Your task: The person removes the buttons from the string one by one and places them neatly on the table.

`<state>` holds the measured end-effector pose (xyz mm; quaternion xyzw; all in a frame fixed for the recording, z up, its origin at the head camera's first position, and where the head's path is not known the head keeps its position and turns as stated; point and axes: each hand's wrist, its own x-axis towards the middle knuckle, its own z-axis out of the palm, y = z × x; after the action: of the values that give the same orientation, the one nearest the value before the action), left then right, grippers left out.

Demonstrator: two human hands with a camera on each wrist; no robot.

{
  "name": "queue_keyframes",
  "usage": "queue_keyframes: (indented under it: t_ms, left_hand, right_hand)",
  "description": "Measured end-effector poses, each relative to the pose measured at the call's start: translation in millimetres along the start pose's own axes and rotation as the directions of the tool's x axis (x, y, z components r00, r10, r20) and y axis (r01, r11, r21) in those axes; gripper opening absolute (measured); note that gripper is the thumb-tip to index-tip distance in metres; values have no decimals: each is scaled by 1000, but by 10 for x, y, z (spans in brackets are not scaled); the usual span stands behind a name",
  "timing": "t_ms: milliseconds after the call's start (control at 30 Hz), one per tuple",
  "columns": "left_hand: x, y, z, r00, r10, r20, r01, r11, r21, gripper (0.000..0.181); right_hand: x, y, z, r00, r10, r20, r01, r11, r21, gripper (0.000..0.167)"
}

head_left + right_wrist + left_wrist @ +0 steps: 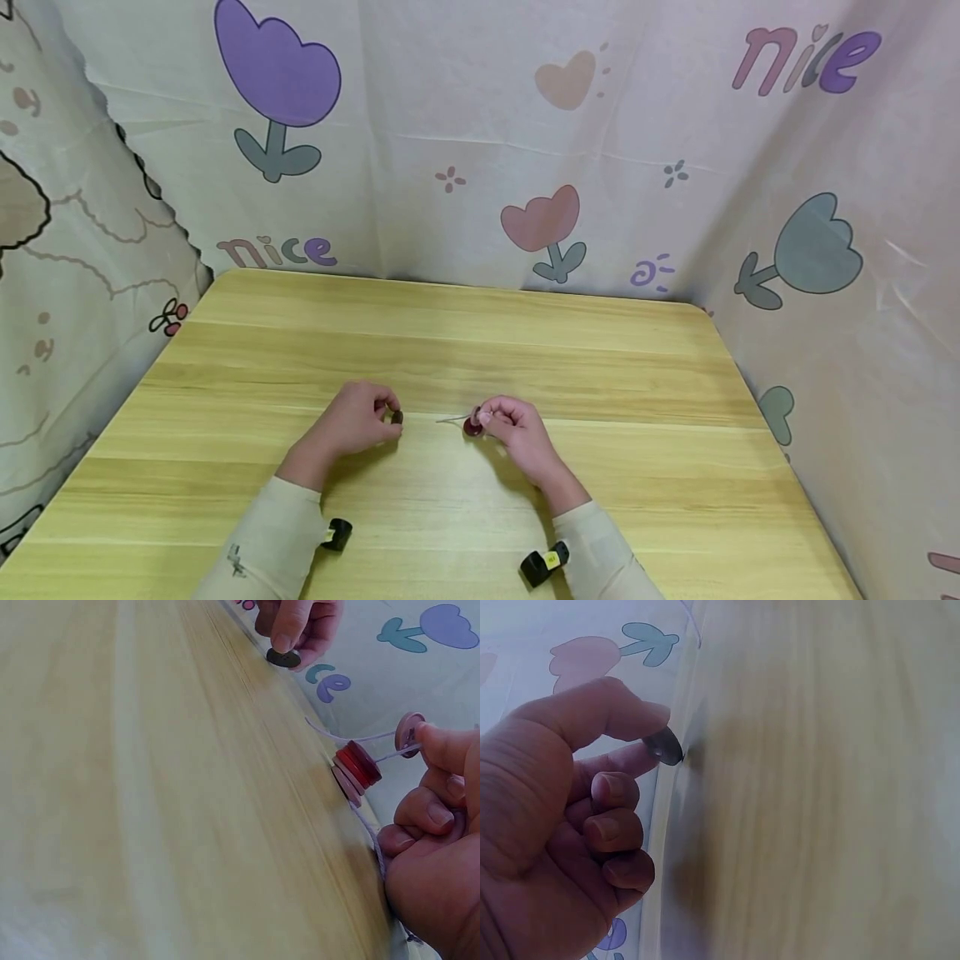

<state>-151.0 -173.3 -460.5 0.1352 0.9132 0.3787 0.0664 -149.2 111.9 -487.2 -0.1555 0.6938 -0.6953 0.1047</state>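
Between thumb and forefinger, my left hand (352,423) pinches a dark round button (664,747), its other fingers curled toward the palm in the left wrist view. The button is held on edge above the table (450,500). Across a small gap, my right hand (519,432) pinches a mauve button (406,736) with a thin pale string (330,736) through it. One string end sticks out toward the left hand. Below hangs a stack of red and pink buttons (357,771) on the same string, whose other part runs down beside the right palm.
A patterned cloth (465,100) with flowers hangs behind the table and along both sides. Black devices with yellow labels sit at the left wrist (339,534) and the right wrist (543,564).
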Motion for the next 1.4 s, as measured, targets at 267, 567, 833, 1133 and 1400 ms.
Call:
queue_keyframes:
  t_ms: [267,567,833,1133,1400]
  left_hand:
    - [6,-23,2,1000,-4,5,4,1000,13,13]
    - [6,-38,-6,1000,-7,17,7,1000,25,14]
    - [16,-50,-26,1000,5,20,-5,1000,24,15]
    - [6,-7,-29,999,-25,34,24,999,29,22]
    - [21,55,-2,1000,-18,22,18,1000,13,31]
  right_hand:
    - [-6,-1,2,1000,-2,5,2,1000,3,17]
    - [-7,-26,-5,1000,22,-3,-22,1000,-9,15]
    - [9,-83,-14,999,36,14,-36,999,-3,13]
    - [5,-45,-15,1000,20,8,-20,1000,-9,14]
    - [-5,-16,-4,1000,-10,10,10,1000,-2,16]
